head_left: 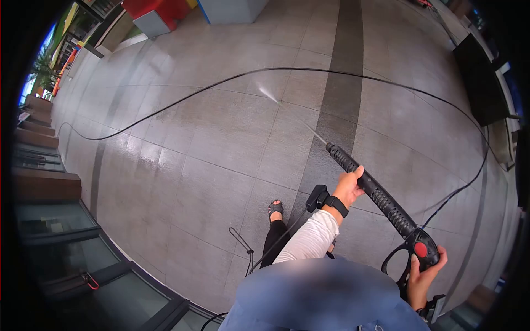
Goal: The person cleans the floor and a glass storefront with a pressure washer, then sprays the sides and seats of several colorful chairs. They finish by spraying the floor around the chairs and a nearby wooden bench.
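Note:
A black pressure washer gun (383, 199) with a red round patch on its body slants up and left across the floor. My left hand (348, 186) is closed around its ribbed barrel near the front. At the rear, my right hand (425, 278) is wrapped about the grip, next to the looped guard; some of its fingers are hidden behind the gun. A thin metal lance (316, 133) sticks out of the barrel and points at the tiles. White water spray (269, 95) shows beyond its tip. A black device and strap sit on my left wrist.
A long black hose (270, 69) arcs over the wet tiled floor (221, 149) and runs down the right side. Red (160, 12) and grey blocks stand at the top. A dark cabinet (479, 80) stands right, glass panels (61, 220) left. My sandalled foot (275, 209) is below.

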